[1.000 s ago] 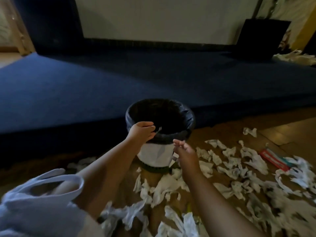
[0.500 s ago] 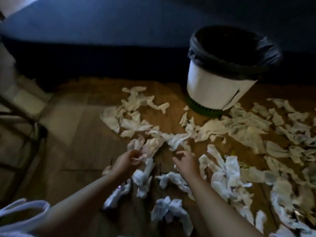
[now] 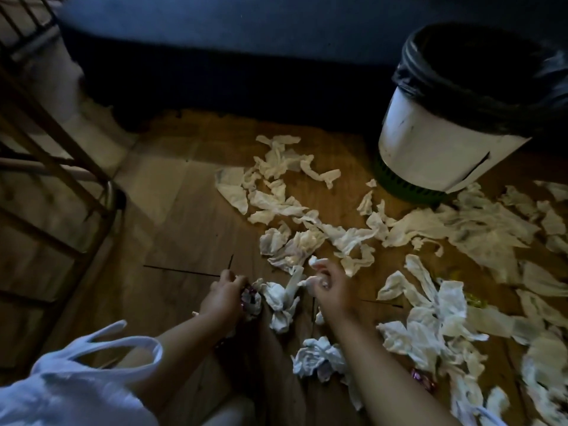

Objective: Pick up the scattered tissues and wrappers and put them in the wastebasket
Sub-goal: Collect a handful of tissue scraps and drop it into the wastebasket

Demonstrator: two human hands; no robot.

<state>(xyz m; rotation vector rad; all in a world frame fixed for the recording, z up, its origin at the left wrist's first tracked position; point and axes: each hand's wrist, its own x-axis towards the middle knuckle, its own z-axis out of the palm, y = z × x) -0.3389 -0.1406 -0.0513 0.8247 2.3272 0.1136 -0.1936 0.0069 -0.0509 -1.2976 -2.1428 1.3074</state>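
Several crumpled white tissues (image 3: 285, 210) lie scattered over the wooden floor. The white wastebasket (image 3: 430, 152) with a black liner stands at the upper right, tissues around its base. My left hand (image 3: 224, 299) is low on the floor with its fingers curled round a crumpled tissue and a shiny purple wrapper (image 3: 249, 299). My right hand (image 3: 330, 287) pinches a strip of white tissue (image 3: 292, 287) that hangs down to a crumpled wad. Another tissue wad (image 3: 319, 358) lies between my forearms.
A dark blue raised platform (image 3: 246, 41) runs along the back. A metal frame (image 3: 55, 167) stands at the left. A second purple wrapper (image 3: 422, 379) and a yellow wrapper (image 3: 475, 299) lie among the tissues at the right. A white bag strap (image 3: 101, 348) hangs at the lower left.
One second ago both hands were at the wastebasket's rim. They then dropped to the floor left of it. Since half a second ago each hand has gathered litter.
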